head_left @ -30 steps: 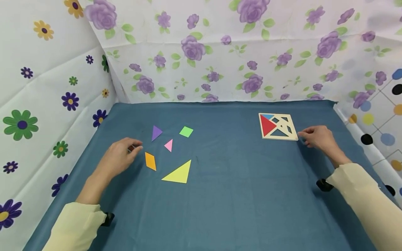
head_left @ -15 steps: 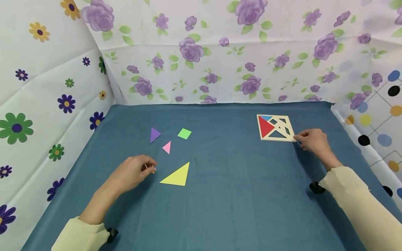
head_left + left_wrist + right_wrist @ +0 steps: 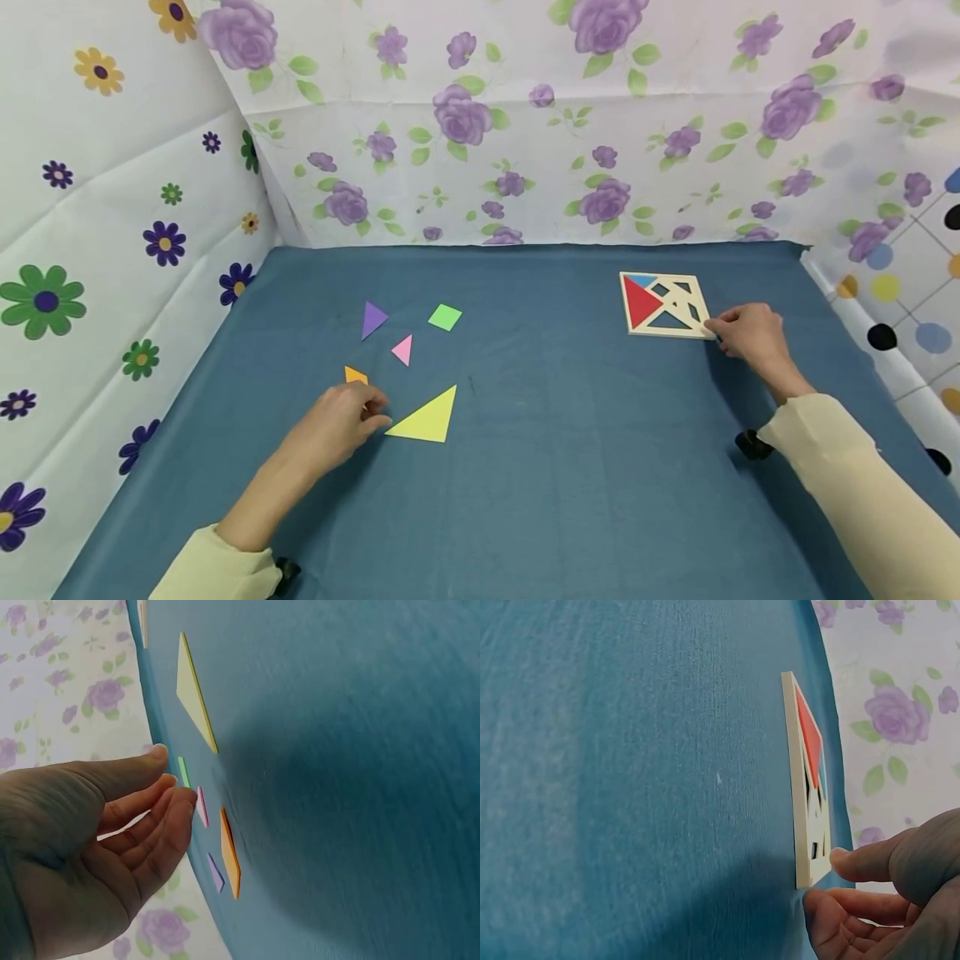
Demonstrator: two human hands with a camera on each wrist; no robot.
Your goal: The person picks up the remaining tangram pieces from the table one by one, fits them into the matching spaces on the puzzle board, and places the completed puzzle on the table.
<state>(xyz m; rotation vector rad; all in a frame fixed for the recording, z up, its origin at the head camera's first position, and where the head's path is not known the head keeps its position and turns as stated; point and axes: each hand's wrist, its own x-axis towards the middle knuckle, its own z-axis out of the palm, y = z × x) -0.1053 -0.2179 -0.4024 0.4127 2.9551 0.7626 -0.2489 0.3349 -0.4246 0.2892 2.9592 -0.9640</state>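
Above the cloth, my left hand (image 3: 341, 425) has its fingers loosely bent, with a gap between thumb and fingertips and nothing held. It is beside the left tip of the yellow triangle (image 3: 427, 417) and partly hides the orange parallelogram (image 3: 355, 374) in the head view. At the right, the wooden tangram board (image 3: 666, 332) carries a red triangle (image 3: 640, 302) and a blue triangle (image 3: 642, 280); its other cutouts show bare. My right hand (image 3: 753, 337) pinches the board's near right corner between thumb and forefinger, as the right wrist view also shows.
Behind the left hand lie a purple triangle (image 3: 373, 320), a pink triangle (image 3: 403, 350) and a green square (image 3: 446, 317). A blue cloth (image 3: 540, 467) covers the table. Flowered sheets (image 3: 517, 125) hang at the back and sides.
My left hand has moved right and nearer the body, past the orange parallelogram to the yellow triangle. My right hand has shifted slightly left onto the board's corner. The pieces have stayed put.
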